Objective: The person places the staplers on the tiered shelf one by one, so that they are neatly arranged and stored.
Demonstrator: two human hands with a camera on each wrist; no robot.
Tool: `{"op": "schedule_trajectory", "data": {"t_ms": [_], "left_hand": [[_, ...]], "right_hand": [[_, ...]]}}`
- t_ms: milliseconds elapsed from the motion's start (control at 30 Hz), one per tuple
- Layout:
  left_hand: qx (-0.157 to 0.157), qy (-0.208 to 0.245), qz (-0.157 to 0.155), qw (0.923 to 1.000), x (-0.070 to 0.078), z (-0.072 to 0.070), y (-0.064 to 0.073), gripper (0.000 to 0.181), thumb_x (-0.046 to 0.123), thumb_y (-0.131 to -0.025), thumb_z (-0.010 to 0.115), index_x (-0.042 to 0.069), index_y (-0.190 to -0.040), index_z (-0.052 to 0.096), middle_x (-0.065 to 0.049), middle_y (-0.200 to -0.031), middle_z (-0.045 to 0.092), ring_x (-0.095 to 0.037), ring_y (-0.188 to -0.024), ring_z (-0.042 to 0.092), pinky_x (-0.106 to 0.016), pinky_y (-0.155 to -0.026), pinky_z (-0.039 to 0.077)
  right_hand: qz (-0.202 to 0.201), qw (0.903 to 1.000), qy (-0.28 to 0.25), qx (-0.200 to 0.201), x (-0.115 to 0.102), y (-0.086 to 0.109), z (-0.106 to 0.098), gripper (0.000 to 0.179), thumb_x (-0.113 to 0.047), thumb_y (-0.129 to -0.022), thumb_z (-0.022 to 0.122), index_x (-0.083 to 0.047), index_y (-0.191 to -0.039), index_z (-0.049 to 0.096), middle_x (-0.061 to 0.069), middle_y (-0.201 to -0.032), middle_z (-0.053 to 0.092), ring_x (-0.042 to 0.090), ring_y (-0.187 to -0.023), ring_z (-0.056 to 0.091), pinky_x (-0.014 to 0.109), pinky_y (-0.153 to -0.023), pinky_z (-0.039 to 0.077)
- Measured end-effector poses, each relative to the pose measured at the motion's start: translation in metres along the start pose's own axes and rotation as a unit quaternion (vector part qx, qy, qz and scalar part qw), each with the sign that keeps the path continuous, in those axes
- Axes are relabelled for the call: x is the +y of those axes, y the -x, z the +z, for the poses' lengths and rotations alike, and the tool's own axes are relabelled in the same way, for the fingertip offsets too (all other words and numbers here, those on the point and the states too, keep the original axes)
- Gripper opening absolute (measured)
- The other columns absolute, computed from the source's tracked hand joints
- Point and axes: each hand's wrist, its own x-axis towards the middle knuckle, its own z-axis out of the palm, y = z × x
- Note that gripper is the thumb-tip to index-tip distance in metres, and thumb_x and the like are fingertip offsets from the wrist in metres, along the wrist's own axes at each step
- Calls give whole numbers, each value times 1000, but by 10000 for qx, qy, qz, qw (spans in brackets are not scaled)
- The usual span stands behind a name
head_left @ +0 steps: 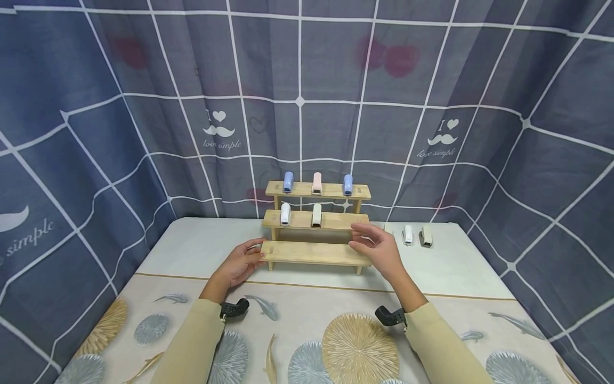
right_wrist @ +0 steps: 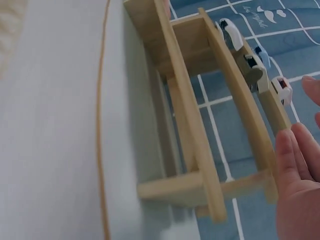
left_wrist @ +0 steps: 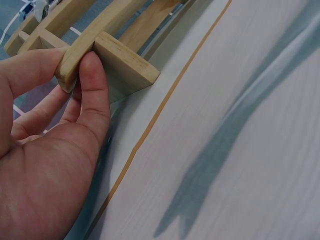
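A three-tier wooden display stand [head_left: 314, 252] stands on the table. My left hand [head_left: 240, 262] pinches the left end of its lowest shelf; the left wrist view shows the thumb [left_wrist: 94, 80] under the board and a finger on top. At the other side, my right hand [head_left: 381, 249] has its fingertips at the right end of the middle shelf, fingers nearly straight. On the top shelf sit a blue mini stapler [head_left: 288, 182], a pink one [head_left: 317, 183] and another blue one [head_left: 347, 184]. The middle shelf bears a white mini stapler [head_left: 285, 214] and a beige one [head_left: 316, 215].
Right of the stand, a white mini stapler [head_left: 408, 235] and a beige one [head_left: 425, 237] lie on the table; another pale one [head_left: 388, 228] is partly hidden behind my right hand. A patterned cloth [head_left: 297, 320] covers the front of the table. Grid-patterned curtains [head_left: 331, 128] enclose it.
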Motion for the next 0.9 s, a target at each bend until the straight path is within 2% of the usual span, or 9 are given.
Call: {"op": "schedule_trajectory", "data": {"t_ms": [133,300,400,633,767,900], "left_hand": [[-35,17,58,10000,-1,0,-1,66,-10,-97,55,-6,-157,28,0,-111,61,-9,-96,66,-20,-82,59],[-291,165,373,9987,-6,-3,-2,70,-7,-94,61,-9,-156,28,-1,-112,65,-10,-98,67,-22,-84,59],[-379,212,461,9980,-7,-4,-1,71,-6,-93,64,-10,-155,28,-1,-113,65,-10,-98,67,-22,-84,59],[-61,43,102,9999,-4,0,0,67,-9,-96,57,-4,-158,29,1,-114,63,-8,-97,66,-21,-84,57],[-38,30,36,10000,-4,1,-2,67,-10,-98,55,-5,-158,27,1,-114,64,-7,-98,66,-21,-85,58],[-17,78,32,10000,-2,2,-2,66,-11,-97,55,-4,-157,29,1,-113,64,-8,-97,67,-21,-83,58]], "right_hand": [[-36,9997,233,113,6,9,-12,49,-9,-86,82,-1,-132,66,21,-136,64,34,-121,65,28,-101,56],[58,9982,546,224,13,19,-28,51,-14,-87,82,-1,-132,65,20,-138,63,22,-121,66,32,-104,54],[93,9979,573,280,16,24,-36,50,-13,-86,83,0,-132,65,21,-138,62,15,-121,65,35,-106,53],[78,9960,746,482,27,34,-53,47,-9,-87,82,2,-130,66,24,-138,62,12,-120,65,31,-104,55],[165,9929,995,634,30,38,-61,48,-10,-86,82,5,-128,66,25,-136,63,4,-118,64,30,-104,54],[356,9883,1287,744,32,39,-69,52,-12,-85,84,5,-130,65,23,-137,63,-4,-118,59,36,-108,50]]}}
